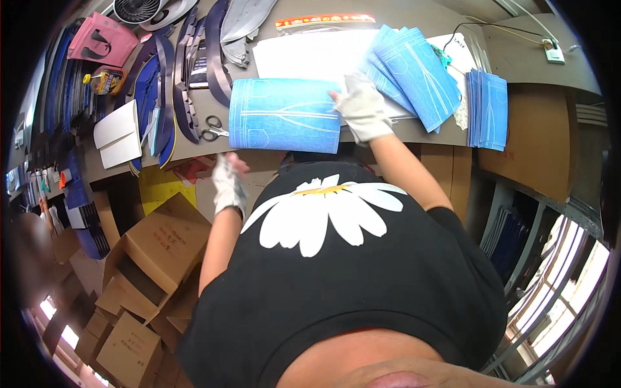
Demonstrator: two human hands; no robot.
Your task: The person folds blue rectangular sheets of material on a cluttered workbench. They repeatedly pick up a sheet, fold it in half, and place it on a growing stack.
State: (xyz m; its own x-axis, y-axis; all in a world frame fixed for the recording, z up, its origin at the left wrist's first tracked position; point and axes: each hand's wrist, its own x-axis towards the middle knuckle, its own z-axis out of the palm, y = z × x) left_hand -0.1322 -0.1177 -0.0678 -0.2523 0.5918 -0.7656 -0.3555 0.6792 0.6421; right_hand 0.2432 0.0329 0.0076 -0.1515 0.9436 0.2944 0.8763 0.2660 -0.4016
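A blue denim-print sheet [284, 116] lies flat at the table's near edge. My right hand [363, 108], in a whitish glove with bare fingertips, is over its right end, the thumb stretched out toward the sheet and apart from the fingers. Whether it presses on the sheet, I cannot tell. My left hand [229, 184], gloved the same way, hangs just below the table edge, fingers loosely apart and nothing visible in it. Black-handled scissors [212, 129] lie left of the sheet. Fanned blue denim-print sheets [417, 77] rest to the right of my right hand.
An upright row of blue denim-print pieces [486, 110] is at the right table end. Dark curved strips [184, 77], a white folded sheet [118, 134], a pink bag [102, 40] and a fan [137, 9] occupy the left. Cardboard boxes [165, 242] stand below left.
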